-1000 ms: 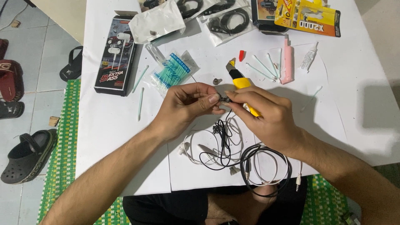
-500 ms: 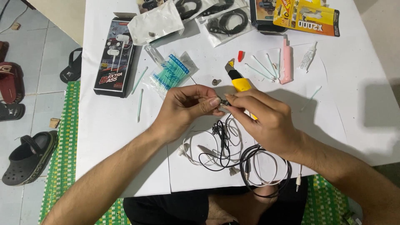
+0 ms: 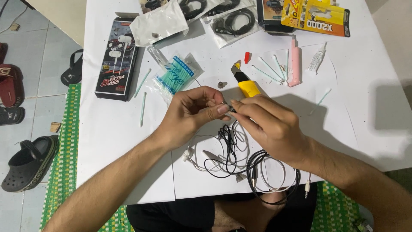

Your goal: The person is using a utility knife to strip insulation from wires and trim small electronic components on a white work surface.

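My left hand (image 3: 192, 112) and my right hand (image 3: 271, 124) meet over the white sheet, both pinching a small dark earphone piece (image 3: 228, 108) between their fingertips. A thin black cable (image 3: 228, 141) hangs from that piece down to a tangle of black and white earphone cables (image 3: 253, 168) near the table's front edge. A yellow utility knife (image 3: 244, 81) lies just beyond my right hand, its handle partly hidden by the fingers.
A bag of blue-green cotton swabs (image 3: 175, 76), loose swabs (image 3: 270, 68), a pink tube (image 3: 294, 63), a small glue tube (image 3: 316, 60), a black earphone box (image 3: 116, 60), bagged cables (image 3: 234, 19) and a yellow package (image 3: 316, 13) lie around. Sandals (image 3: 30, 163) sit on the floor left.
My hands have shifted slightly while working the small piece; my right hand now covers more of the yellow knife. Nothing else on the table moved.
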